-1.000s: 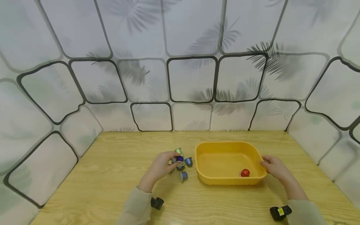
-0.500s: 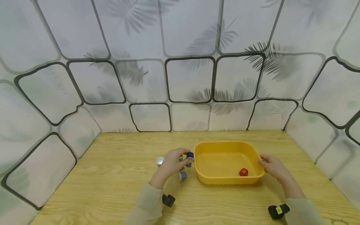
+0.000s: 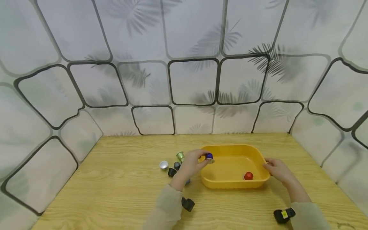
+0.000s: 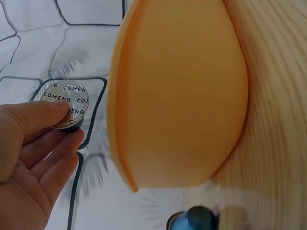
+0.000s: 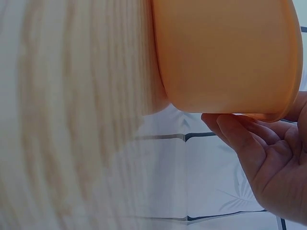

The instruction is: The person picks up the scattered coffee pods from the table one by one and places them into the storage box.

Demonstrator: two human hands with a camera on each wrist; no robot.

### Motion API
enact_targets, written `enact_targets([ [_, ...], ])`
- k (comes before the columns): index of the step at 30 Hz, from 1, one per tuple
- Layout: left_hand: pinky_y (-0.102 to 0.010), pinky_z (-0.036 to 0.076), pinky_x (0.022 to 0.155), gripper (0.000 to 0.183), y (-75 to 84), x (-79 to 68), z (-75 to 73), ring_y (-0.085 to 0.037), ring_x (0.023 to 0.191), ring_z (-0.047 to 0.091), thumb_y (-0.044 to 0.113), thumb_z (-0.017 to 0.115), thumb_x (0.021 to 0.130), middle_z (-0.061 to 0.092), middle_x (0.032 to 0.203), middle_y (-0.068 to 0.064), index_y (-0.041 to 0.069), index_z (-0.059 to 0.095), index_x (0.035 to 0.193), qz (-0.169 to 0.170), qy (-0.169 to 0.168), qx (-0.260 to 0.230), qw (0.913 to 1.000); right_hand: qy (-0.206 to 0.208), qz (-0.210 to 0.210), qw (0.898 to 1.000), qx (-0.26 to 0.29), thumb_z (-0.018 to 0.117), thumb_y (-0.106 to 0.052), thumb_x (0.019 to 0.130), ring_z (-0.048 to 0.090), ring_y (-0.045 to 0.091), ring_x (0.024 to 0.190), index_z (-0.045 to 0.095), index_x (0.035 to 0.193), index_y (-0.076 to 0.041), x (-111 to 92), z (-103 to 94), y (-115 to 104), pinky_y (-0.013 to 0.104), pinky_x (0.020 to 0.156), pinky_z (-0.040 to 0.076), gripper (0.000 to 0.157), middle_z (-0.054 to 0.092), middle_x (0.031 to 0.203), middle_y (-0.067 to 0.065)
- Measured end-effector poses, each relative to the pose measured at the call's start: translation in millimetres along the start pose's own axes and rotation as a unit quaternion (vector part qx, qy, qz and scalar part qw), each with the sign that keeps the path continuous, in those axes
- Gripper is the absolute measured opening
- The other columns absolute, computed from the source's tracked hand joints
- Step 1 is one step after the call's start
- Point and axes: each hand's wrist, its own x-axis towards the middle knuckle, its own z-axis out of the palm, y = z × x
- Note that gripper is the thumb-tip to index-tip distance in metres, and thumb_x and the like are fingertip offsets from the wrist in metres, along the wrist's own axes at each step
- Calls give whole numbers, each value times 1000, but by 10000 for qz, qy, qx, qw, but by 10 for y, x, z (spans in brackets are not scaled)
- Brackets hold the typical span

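Note:
A purple-blue coffee capsule [image 3: 209,156] is pinched between the thumb and fingers of my left hand [image 3: 189,164], over the left rim of a yellow plastic bin [image 3: 227,185]. Its printed foil lid [image 4: 67,100] faces the camera in the left wrist view. My right hand [image 3: 279,170] grips the bin's right end, with the thumb at the rim and the fingers [image 5: 240,136] against the outer wall. Inside the bin, a red capsule [image 3: 248,176] lies near the front right corner.
Left of the bin, several loose capsules lie on the wooden table [image 3: 115,179]: a green one [image 3: 180,155], a black one [image 3: 172,172] and one with its white end up [image 3: 163,164]. My left forearm partly covers a blue capsule [image 3: 188,181]. A patterned backdrop [image 3: 195,118] rises behind.
My left hand has lifted the purple-blue capsule from the group and carried it right, over the bin's left rim. The right hand keeps its grip on the bin.

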Motion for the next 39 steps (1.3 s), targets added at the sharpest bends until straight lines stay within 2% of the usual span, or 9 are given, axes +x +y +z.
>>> enact_targets([
  [4, -20, 46, 75, 26, 29, 65, 125, -18, 90, 59, 16, 63, 83, 63, 100, -7, 2, 63, 105, 24, 57, 111, 9999, -9, -14, 10000, 51, 38, -11, 95, 53, 35, 94, 32, 119, 25, 2, -13, -15, 40, 73, 49, 44, 46, 111, 37],
  [12, -17, 45, 75, 28, 130, 148, 296, -13, 91, 57, 20, 62, 83, 63, 100, -3, 5, 62, 107, -60, -62, 133, 9999, -13, -47, 10000, 84, 39, -8, 94, 55, 31, 91, 33, 118, 25, 7, -8, 10, 36, 71, 50, 42, 49, 108, 35],
  [17, -16, 45, 74, 27, 178, 177, 397, -12, 89, 58, 19, 63, 83, 64, 98, -3, 4, 63, 104, 114, 83, 74, 9999, 0, -51, 9999, 88, 39, -10, 94, 54, 32, 92, 34, 118, 25, 7, -3, 25, 37, 72, 50, 43, 49, 109, 35],
  [21, -16, 45, 72, 26, 197, 192, 481, -12, 87, 59, 19, 64, 82, 64, 97, -3, 5, 64, 104, 93, 80, 92, 9999, -9, -62, 10000, 72, 40, -12, 95, 54, 32, 93, 33, 119, 24, 6, -3, 23, 38, 72, 49, 44, 48, 110, 35],
  [30, -18, 45, 74, 25, 265, 239, 567, -12, 89, 59, 20, 63, 83, 64, 97, -1, 8, 63, 105, -254, -255, 133, 9993, 22, -57, 10000, 10, 41, -13, 94, 54, 33, 92, 34, 119, 24, 0, 0, 11, 37, 71, 50, 45, 49, 110, 35],
  [39, -17, 44, 76, 27, 257, 277, 661, -10, 89, 58, 21, 63, 83, 63, 98, 1, 8, 63, 107, -324, -577, 98, 9978, 20, -27, 10000, 19, 41, -12, 94, 54, 33, 92, 33, 120, 24, -2, -1, 16, 37, 71, 50, 45, 48, 110, 35],
])
